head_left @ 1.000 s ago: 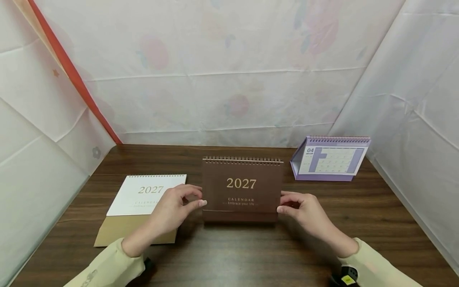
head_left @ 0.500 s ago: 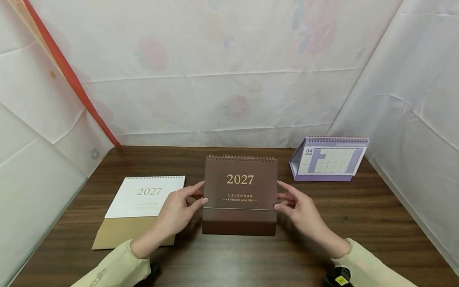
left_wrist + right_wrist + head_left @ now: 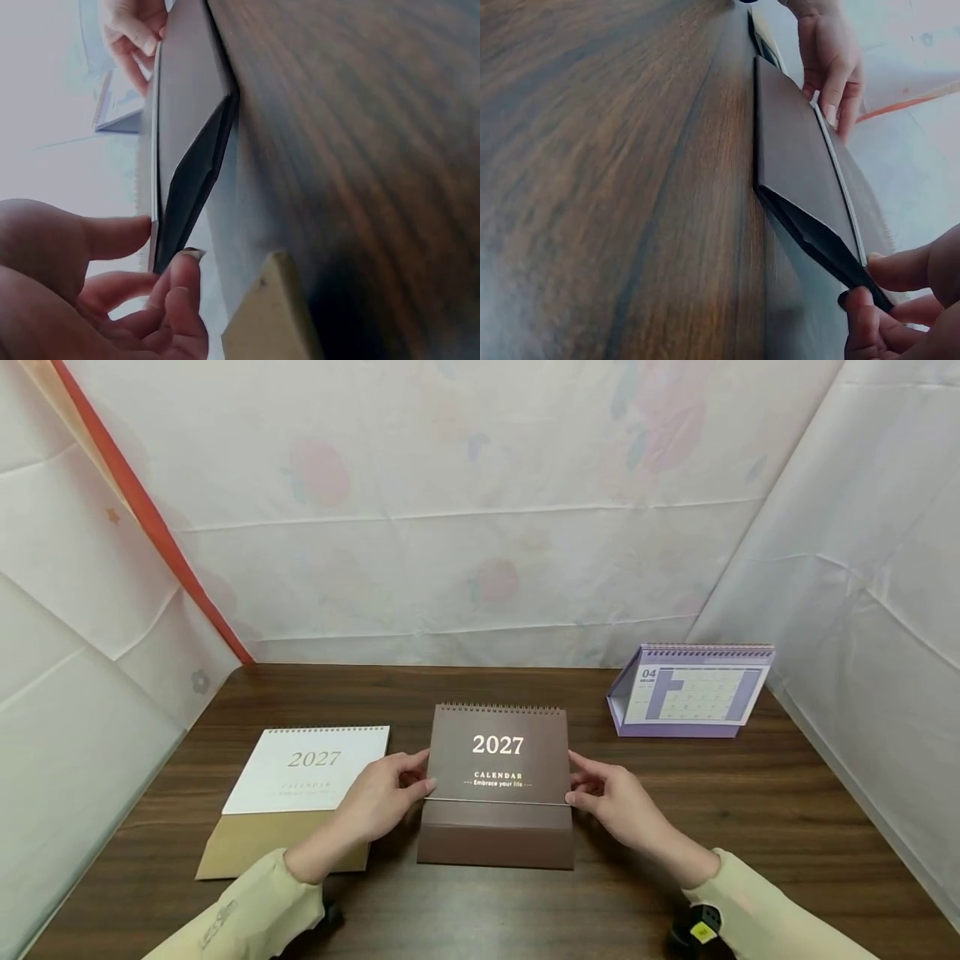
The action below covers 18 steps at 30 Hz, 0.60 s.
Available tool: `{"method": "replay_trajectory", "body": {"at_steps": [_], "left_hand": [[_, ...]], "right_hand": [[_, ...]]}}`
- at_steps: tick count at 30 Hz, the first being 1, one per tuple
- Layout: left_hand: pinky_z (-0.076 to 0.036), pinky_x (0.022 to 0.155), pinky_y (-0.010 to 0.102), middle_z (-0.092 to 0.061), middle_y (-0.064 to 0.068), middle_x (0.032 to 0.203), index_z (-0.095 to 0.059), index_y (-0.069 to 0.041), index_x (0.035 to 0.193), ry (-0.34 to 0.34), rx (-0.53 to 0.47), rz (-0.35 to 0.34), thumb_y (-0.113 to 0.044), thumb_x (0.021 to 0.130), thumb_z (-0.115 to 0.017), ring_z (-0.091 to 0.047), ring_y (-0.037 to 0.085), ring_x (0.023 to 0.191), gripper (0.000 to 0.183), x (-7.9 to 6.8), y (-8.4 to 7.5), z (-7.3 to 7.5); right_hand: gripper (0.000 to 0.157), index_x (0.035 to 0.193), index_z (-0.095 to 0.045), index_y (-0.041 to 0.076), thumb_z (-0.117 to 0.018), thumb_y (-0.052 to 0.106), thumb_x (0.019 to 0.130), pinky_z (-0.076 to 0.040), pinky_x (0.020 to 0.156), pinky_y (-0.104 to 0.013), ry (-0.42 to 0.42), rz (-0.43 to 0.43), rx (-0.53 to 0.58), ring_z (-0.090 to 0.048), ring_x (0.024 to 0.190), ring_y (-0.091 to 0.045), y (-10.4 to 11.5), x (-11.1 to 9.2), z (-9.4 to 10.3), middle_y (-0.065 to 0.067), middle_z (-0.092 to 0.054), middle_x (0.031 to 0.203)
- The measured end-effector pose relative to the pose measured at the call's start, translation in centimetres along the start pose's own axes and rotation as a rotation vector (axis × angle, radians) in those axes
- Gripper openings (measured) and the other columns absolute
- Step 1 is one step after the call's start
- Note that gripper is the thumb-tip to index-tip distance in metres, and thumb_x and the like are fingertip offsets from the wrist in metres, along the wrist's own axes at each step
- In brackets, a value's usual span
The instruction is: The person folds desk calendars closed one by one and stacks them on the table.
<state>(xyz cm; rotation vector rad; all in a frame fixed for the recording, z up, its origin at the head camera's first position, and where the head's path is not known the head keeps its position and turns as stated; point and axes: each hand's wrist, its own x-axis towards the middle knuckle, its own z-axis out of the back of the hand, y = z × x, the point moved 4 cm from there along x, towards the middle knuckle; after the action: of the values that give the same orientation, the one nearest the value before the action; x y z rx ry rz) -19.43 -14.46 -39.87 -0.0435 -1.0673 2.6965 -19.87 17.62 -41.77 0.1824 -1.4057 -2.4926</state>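
A brown spiral-bound desk calendar [image 3: 497, 764] with "2027" on its cover lies leaned back, nearly flat, at the middle of the table. My left hand [image 3: 382, 797] pinches its left edge, thumb on the front and fingers behind. On the opposite edge my right hand [image 3: 615, 802] pinches it the same way. In the left wrist view the calendar's folded base [image 3: 196, 82] shows from its side, with a dark gap between the folded boards. The right wrist view shows that base [image 3: 795, 142] close over the wood, the right thumb on the cover's edge.
A white calendar [image 3: 300, 777] with a tan base lies at left, partly under my left forearm. At the back right a purple calendar [image 3: 693, 693] stands upright as a tent. White patterned cloth [image 3: 480, 527] walls the dark wooden table [image 3: 495, 918] behind and at both sides.
The brown calendar has tipped back and come down toward me, so its base now shows in front. Both hands have moved with it, slightly closer together.
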Motion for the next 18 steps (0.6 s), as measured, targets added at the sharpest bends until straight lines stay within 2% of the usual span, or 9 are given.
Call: {"method": "replay_trajectory", "body": {"at_steps": [4,9,13,18], "left_hand": [[-0.049,0.077,0.035,-0.068,-0.001,0.097,-0.060,0.001,0.135,0.057,-0.020,0.043,-0.020,0.095,-0.068,-0.061,0.012,0.085,0.046,0.1,0.6,-0.5],[-0.049,0.076,0.034,-0.067,0.000,0.100,-0.062,0.001,0.133,0.067,-0.012,0.063,-0.023,0.095,-0.069,-0.060,0.012,0.085,0.045,0.1,0.9,-0.8],[-0.047,0.072,0.033,-0.065,0.000,0.097,-0.063,0.002,0.131,0.072,-0.007,0.067,-0.023,0.094,-0.069,-0.056,0.011,0.079,0.044,0.3,1.0,-0.8],[-0.047,0.069,0.032,-0.065,0.002,0.100,-0.065,0.003,0.128,0.074,0.004,0.075,-0.023,0.094,-0.069,-0.056,0.011,0.078,0.043,0.7,1.0,-0.9]], "right_hand": [[0.061,0.143,-0.051,-0.002,-0.074,0.005,0.087,-0.047,0.057,-0.026,0.046,-0.073,0.035,-0.061,0.088,-0.018,-0.4,0.1,-0.3,-0.012,-0.070,0.110],[0.061,0.142,-0.053,-0.001,-0.075,0.005,0.086,-0.048,0.057,-0.029,0.061,-0.134,0.087,-0.058,0.089,-0.020,-1.0,0.3,-0.5,-0.012,-0.064,0.114],[0.060,0.141,-0.054,-0.002,-0.076,0.005,0.085,-0.047,0.056,-0.029,0.064,-0.155,0.118,-0.055,0.084,-0.020,-1.3,0.4,-0.5,-0.014,-0.058,0.116],[0.059,0.140,-0.055,-0.003,-0.076,0.004,0.085,-0.045,0.057,-0.027,0.074,-0.147,0.110,-0.054,0.080,-0.020,-1.2,0.7,-0.4,-0.015,-0.058,0.115]]}}
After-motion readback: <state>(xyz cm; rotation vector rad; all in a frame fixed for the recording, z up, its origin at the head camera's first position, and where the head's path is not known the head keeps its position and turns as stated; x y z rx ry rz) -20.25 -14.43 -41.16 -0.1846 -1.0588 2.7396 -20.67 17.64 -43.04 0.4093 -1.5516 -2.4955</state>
